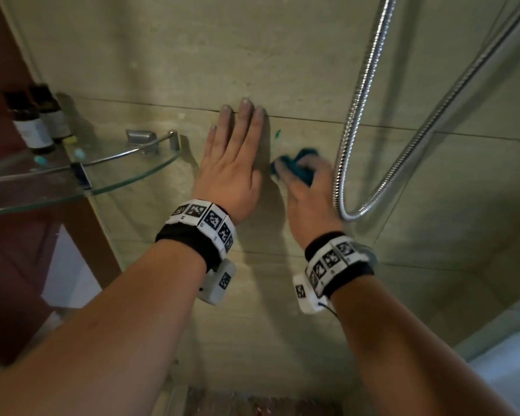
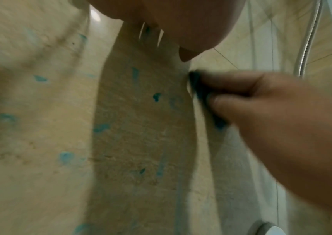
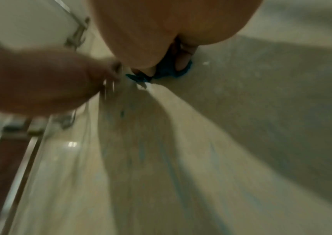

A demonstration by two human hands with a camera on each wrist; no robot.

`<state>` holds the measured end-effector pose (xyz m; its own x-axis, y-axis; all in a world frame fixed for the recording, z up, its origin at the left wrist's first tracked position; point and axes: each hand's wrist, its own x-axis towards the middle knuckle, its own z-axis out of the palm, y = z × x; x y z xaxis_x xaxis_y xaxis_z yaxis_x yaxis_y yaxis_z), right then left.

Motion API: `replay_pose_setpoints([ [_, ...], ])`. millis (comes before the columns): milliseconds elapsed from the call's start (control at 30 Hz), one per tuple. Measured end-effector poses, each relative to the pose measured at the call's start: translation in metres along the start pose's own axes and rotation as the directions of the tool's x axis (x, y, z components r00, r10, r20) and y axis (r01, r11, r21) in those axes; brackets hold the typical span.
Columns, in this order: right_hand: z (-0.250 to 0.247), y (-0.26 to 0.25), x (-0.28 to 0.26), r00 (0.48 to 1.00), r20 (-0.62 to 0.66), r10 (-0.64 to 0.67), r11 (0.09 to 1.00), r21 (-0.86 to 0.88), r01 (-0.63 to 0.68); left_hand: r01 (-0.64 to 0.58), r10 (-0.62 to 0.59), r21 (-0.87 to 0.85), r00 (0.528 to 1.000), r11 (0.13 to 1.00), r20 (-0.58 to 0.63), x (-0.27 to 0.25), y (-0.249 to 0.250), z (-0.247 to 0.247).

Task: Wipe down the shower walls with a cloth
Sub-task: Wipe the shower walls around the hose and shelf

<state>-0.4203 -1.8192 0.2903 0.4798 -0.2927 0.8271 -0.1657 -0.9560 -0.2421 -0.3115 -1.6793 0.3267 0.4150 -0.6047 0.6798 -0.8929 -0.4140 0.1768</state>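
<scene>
From the head view, the left hand (image 1: pixel 233 163) lies flat on the beige shower wall (image 1: pixel 192 55), fingers straight and close together, tips on a grout line. Just to its right, the right hand (image 1: pixel 306 193) bunches a teal cloth (image 1: pixel 303 166) against the wall, fingers curled round it. A metal shower hose (image 1: pixel 354 115) loops down right beside that hand, hemming it in. To the left a glass corner shelf (image 1: pixel 126 178) juts out with two dark bottles (image 1: pixel 33 121) on it; bare tile lies open above and below the hands.

In the left wrist view, teal smears (image 2: pixel 157 97) dot the wall (image 2: pixel 40 159), and the right hand (image 2: pixel 261 108) pinches the cloth (image 2: pixel 199 93) to the tile, with the hose (image 2: pixel 307 43) behind.

The right wrist view is blurred: the cloth (image 3: pixel 169 70) sits under the fingers, with the left hand (image 3: pixel 40 82) close beside.
</scene>
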Motion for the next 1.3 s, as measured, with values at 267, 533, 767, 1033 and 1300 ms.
replay_pose_setpoints([
  [267, 0.018, 0.014, -0.072, 0.905, 0.39, -0.172, 0.973, -0.079, 0.219, -0.039, 0.04, -0.052, 0.999, 0.998, 0.019, -0.005, -0.004, -0.01],
  [533, -0.024, -0.027, 0.048, 0.996, -0.088, 0.015, 1.0, 0.006, -0.014, 0.051, -0.053, -0.051, 0.997, 0.997, -0.05, -0.016, -0.011, -0.018],
  [767, 0.001, -0.03, 0.021, 0.995, -0.059, -0.077, 0.993, -0.099, 0.071, 0.077, -0.077, -0.004, 0.996, 0.997, -0.048, -0.009, -0.023, -0.022],
  [1033, 0.033, 0.001, -0.068, 0.916, 0.377, -0.135, 0.974, -0.12, 0.193, 0.099, -0.099, -0.027, 0.995, 0.995, 0.015, -0.009, -0.023, -0.019],
  [1300, -0.007, -0.041, 0.05, 0.987, -0.16, -0.014, 0.999, -0.039, 0.008, 0.086, -0.085, -0.036, 0.996, 0.996, 0.015, -0.008, -0.023, -0.02],
])
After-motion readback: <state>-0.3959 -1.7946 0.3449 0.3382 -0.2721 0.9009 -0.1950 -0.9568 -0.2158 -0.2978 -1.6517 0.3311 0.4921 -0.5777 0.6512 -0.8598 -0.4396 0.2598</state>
